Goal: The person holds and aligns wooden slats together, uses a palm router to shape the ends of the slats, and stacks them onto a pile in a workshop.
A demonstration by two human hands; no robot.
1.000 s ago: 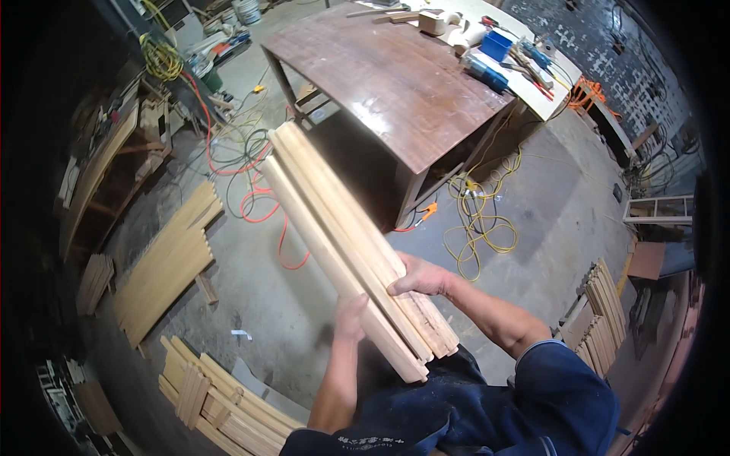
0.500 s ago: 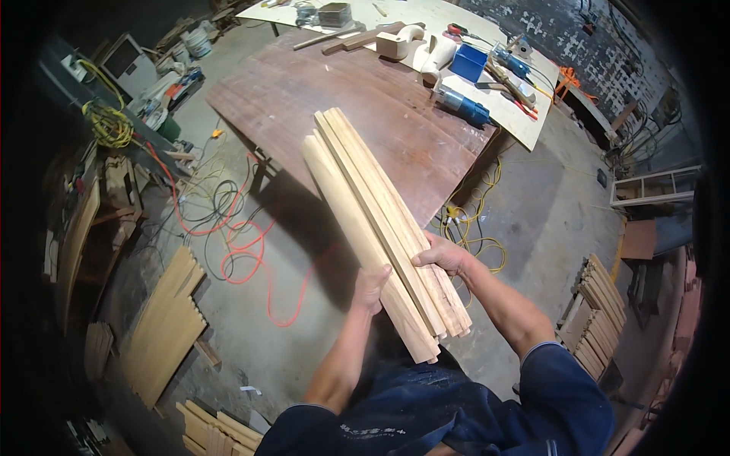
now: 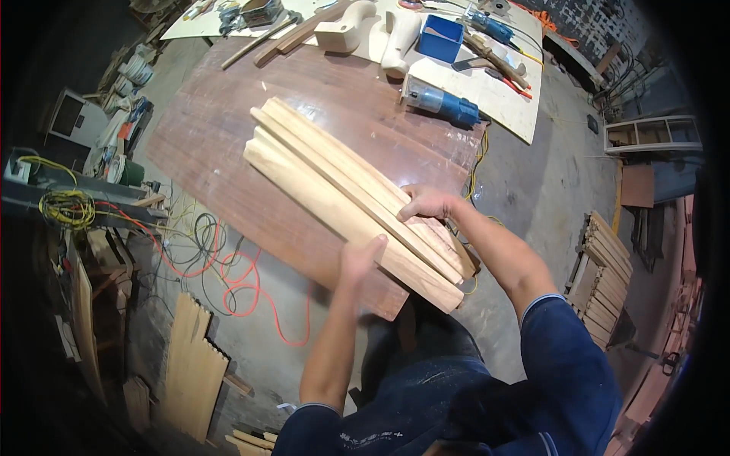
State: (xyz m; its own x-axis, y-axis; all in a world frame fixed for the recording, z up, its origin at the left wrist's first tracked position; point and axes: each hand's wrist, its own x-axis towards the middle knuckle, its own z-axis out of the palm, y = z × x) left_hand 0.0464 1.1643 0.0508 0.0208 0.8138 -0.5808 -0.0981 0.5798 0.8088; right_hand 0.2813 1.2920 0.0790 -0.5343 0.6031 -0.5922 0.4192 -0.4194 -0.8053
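A bundle of several pale wooden strips (image 3: 319, 178) lies diagonally over the brown tabletop (image 3: 198, 114); whether it rests on the surface is hard to tell. My left hand (image 3: 363, 258) grips the near side of the bundle from the lower left, its thumb on the top. My right hand (image 3: 424, 204) is closed round the far side of the same strips, a little higher and to the right. A blue power tool (image 3: 441, 105) lies at the table's right end, beyond the wood.
A white board (image 3: 502, 106) carries a blue bin (image 3: 441, 38), curved white pieces (image 3: 346, 30) and tools. Red cable (image 3: 251, 304) and yellow cable (image 3: 68, 209) are at left. A board panel (image 3: 190, 365) lies lower left; stacked wooden pieces (image 3: 604, 281) stand at right.
The table has come much closer beneath me, and the bundle I hold is now over its top, turned more diagonally. Both hands keep their grip on the strips.
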